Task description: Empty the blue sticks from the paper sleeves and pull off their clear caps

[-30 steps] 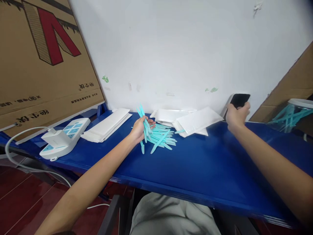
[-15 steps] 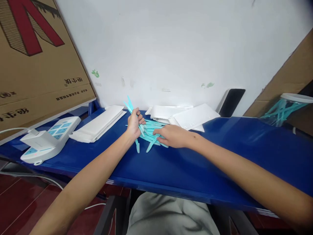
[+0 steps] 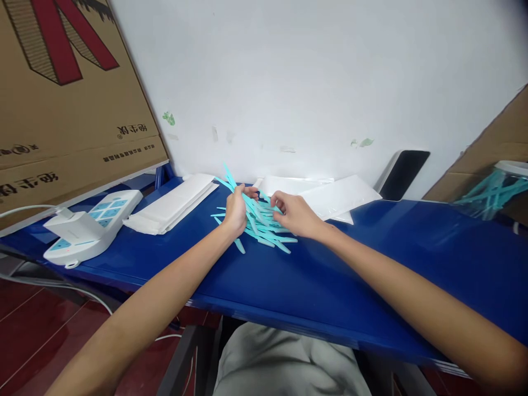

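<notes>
Several thin turquoise eyebrow razors (image 3: pixel 264 237) with pale capped ends lie in a loose, crossed pile on the blue table. My left hand (image 3: pixel 237 210) is over the pile's left side, with a bundle of the razors across its palm. Their thin ends stick up past the thumb, and its fingers are curled loosely around them. Close by on the right, my right hand (image 3: pixel 295 213) has its fingers bent in a pinch at a razor (image 3: pixel 265 197) by the bundle. Its fingertips are partly hidden.
White paper packets (image 3: pixel 175 202) lie left of the pile, and more white packets (image 3: pixel 340 197) behind it. A phone (image 3: pixel 406 173) leans on the wall. A power strip (image 3: pixel 103 217) with a charger stands left. A clear tub (image 3: pixel 497 192) holds turquoise sticks at right.
My left hand has loosened and turned, showing the razors across its palm. My right hand has lifted from the pile towards the bundle. The view has shifted slightly.
</notes>
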A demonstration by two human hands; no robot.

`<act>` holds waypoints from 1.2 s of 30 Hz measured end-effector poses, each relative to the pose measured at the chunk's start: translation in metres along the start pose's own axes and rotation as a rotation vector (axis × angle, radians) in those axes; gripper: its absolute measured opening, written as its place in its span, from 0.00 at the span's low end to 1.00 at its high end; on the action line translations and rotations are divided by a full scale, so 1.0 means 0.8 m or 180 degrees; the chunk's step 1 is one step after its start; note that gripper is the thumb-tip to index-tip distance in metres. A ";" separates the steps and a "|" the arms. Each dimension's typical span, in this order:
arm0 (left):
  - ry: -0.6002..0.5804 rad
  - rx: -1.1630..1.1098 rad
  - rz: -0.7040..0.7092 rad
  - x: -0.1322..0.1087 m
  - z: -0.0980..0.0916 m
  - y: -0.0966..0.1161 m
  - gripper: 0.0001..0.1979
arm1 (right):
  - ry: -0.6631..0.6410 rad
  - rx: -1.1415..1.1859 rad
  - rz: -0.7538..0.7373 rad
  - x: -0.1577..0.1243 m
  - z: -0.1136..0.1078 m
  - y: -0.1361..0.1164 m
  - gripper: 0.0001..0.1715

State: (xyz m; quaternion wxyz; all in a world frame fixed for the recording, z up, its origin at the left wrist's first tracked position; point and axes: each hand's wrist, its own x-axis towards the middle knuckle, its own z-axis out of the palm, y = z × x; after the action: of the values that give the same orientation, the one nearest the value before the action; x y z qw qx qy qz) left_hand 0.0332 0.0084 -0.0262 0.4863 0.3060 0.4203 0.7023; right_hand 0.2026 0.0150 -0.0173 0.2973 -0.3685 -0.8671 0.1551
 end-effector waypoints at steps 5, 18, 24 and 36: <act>0.0168 0.0026 0.0186 -0.001 -0.002 -0.003 0.14 | -0.0018 0.0131 -0.0300 0.034 0.014 0.004 0.10; -0.0720 0.0716 0.1040 -0.008 -0.009 0.001 0.17 | -0.0253 0.0866 -0.0620 0.056 0.023 -0.032 0.22; -0.0325 0.0595 0.1043 0.008 -0.014 0.015 0.16 | -0.0349 0.0259 -0.0533 0.056 0.020 -0.030 0.14; -0.1240 0.3842 0.2497 0.020 -0.087 0.035 0.22 | -0.0920 0.0145 -0.0145 0.059 0.004 0.000 0.29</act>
State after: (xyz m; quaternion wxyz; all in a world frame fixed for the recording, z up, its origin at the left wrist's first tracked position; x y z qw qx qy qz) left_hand -0.0424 -0.0022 -0.0327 0.0131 0.7663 0.4990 0.4044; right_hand 0.1750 0.0493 -0.0011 0.1810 -0.3158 -0.9052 0.2194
